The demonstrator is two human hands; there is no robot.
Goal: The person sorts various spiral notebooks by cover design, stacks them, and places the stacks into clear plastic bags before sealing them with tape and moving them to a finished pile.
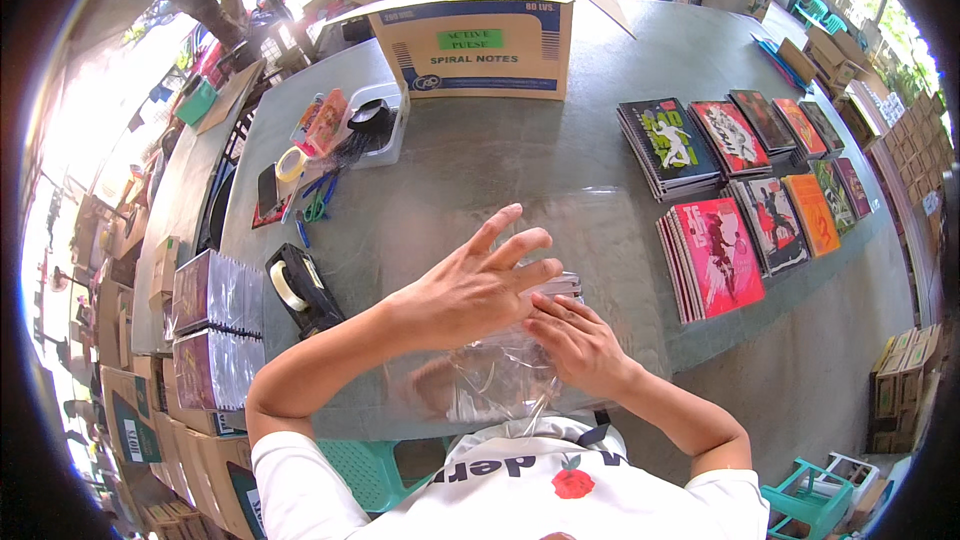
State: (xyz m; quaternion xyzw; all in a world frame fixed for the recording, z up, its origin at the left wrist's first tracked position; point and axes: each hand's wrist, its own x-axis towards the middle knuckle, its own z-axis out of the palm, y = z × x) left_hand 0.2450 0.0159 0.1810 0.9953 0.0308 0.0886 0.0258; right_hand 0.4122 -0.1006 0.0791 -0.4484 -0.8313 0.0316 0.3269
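1. Head view, centre: left hand (478, 275), fingers spread; thumb hidden, grip cannot be determined.
2. Right hand (580, 342): fingers extended over the clear, crinkled plastic film (500, 370), apparently steadying it; any pinch is hidden.
3. White-edged flat stack (566, 285): centre, partly covered by both hands.
4. Black tape dispenser with pale roll (302, 290): left of centre, presumably for easy reach.
5. Colourful spiral notebooks (712, 252): right, apparently grouped by cover.
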